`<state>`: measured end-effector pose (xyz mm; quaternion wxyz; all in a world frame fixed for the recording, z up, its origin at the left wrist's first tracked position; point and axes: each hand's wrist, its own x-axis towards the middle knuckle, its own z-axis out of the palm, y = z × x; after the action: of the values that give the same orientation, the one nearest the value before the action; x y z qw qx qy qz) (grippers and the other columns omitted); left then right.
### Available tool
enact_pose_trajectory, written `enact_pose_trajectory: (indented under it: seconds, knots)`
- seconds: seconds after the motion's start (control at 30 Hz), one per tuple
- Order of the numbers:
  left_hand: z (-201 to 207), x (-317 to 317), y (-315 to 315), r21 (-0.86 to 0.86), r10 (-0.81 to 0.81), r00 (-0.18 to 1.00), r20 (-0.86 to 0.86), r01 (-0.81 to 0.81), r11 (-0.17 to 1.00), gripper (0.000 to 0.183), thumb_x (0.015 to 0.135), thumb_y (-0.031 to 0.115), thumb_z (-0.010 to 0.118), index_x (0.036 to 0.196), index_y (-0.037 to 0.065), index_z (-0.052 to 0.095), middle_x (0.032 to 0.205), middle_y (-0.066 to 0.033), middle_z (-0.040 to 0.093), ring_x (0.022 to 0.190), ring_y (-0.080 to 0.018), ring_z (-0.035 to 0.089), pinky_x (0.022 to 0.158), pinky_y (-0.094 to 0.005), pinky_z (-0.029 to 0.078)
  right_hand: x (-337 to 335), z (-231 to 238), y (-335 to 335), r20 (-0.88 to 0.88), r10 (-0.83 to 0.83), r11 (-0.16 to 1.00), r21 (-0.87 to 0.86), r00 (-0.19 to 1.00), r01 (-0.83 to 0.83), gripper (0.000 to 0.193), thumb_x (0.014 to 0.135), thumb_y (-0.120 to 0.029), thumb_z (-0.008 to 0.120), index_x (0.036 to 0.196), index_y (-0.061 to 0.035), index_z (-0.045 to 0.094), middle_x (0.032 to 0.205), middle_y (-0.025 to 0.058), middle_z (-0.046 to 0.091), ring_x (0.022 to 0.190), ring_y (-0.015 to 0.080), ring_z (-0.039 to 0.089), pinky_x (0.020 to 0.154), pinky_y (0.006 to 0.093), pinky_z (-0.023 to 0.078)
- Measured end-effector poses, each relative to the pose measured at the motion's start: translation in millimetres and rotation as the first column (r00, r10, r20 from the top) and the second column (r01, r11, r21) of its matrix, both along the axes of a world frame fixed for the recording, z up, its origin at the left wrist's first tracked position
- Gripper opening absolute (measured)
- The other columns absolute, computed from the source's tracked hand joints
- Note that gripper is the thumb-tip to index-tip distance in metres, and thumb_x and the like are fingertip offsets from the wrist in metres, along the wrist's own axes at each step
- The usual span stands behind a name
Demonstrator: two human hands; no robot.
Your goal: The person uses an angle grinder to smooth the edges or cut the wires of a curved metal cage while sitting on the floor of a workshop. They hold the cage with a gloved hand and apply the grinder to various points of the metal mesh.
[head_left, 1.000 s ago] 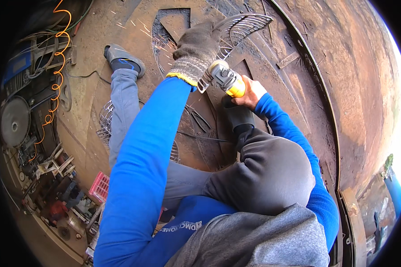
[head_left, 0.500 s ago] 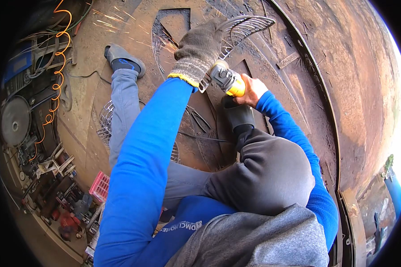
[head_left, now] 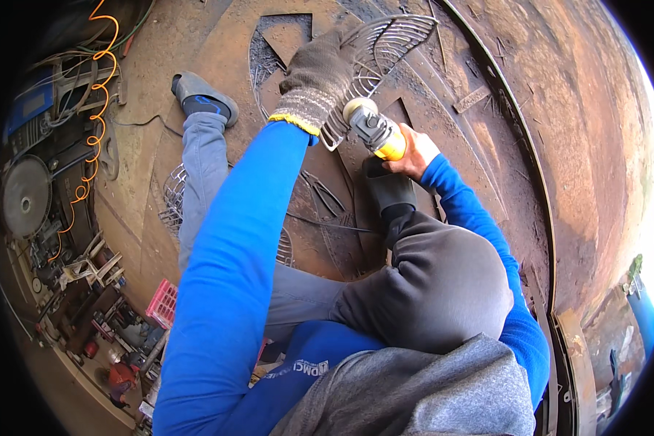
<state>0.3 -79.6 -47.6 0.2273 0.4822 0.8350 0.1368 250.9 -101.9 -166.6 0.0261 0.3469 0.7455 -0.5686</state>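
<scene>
My left hand (head_left: 316, 76), in a grey-brown knitted glove with a yellow cuff edge, is closed on a curved metal wire grille (head_left: 396, 36). The grille's rows of bent bars show on both sides of the glove; the fingertips are hidden. My bare right hand (head_left: 416, 152) is wrapped round the yellow body of an angle grinder (head_left: 376, 132). Its round disc (head_left: 360, 109) is close to the grille's lower edge, just right of the glove; whether they touch I cannot tell.
Dark pliers-like tool (head_left: 321, 192) lies between my legs. More wire grilles (head_left: 173, 196) lie beside and beneath my left leg. A thin cable runs across the metal floor plate (head_left: 138, 167). At left are an orange coiled hose (head_left: 94, 120), a large round disc (head_left: 26, 198) and a pink crate (head_left: 163, 304).
The sparks flying up and left from the grinder are gone. My left hand has tilted the grille, so more of its bars show. The grinder has shifted slightly right and down.
</scene>
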Motion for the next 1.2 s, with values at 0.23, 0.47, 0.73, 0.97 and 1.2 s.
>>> enact_pose_trajectory:
  seconds: [0.23,0.47,0.73,0.97,1.2]
  knots:
    - [-19.9,-25.1,10.3,-0.061,0.069,0.998,0.000,-0.069,0.996,0.061,0.095,0.052,0.063,0.142,0.014,0.058,0.135,-0.0181,0.065,0.127,-0.0377,0.060,0.109,-0.0434,0.046,3.3,-6.1,1.0,-0.037,0.009,0.999,0.031,0.999,-0.008,0.070,0.064,-0.029,0.087,0.123,-0.0058,0.059,0.101,0.0211,0.071,0.096,0.0410,0.070,0.087,0.0464,0.055]
    - [-29.9,-35.1,9.8,-0.098,0.099,0.995,-0.015,-0.100,0.990,0.068,0.092,0.060,0.064,0.142,0.015,0.058,0.139,-0.0170,0.063,0.129,-0.0376,0.058,0.111,-0.0434,0.044,1.5,-0.7,1.7,-0.024,0.076,0.993,0.092,0.997,-0.074,0.063,0.065,-0.032,0.086,0.116,-0.0080,0.057,0.098,0.0206,0.071,0.094,0.0416,0.069,0.085,0.0478,0.055]
    - [-3.5,-15.5,11.6,-0.096,0.045,0.999,-0.011,-0.046,0.994,0.056,0.098,0.048,0.058,0.141,0.011,0.055,0.137,-0.0214,0.061,0.127,-0.0411,0.057,0.109,-0.0474,0.045,-1.0,17.1,8.4,0.019,0.132,0.976,0.174,0.991,-0.134,0.060,0.067,-0.033,0.084,0.114,-0.0092,0.057,0.100,0.0183,0.070,0.096,0.0405,0.069,0.086,0.0480,0.055]
    - [-6.1,-11.1,13.2,-0.137,0.030,0.999,-0.021,-0.033,0.990,0.062,0.099,0.050,0.058,0.148,0.011,0.051,0.144,-0.0227,0.057,0.132,-0.0406,0.054,0.113,-0.0469,0.042,-11.6,17.0,3.8,-0.057,0.100,0.974,0.210,0.993,-0.087,0.061,0.066,-0.033,0.086,0.115,-0.0093,0.057,0.098,0.0203,0.070,0.095,0.0410,0.069,0.085,0.0474,0.055]
    - [-3.8,-11.0,12.6,-0.124,0.079,0.997,0.005,-0.078,0.989,0.062,0.098,0.048,0.060,0.146,0.010,0.053,0.142,-0.0232,0.058,0.132,-0.0414,0.055,0.113,-0.0468,0.042,-1.0,8.0,9.1,-0.024,0.122,0.976,0.186,0.992,-0.115,0.060,0.066,-0.033,0.084,0.114,-0.0097,0.057,0.100,0.0190,0.070,0.098,0.0403,0.069,0.088,0.0478,0.055]
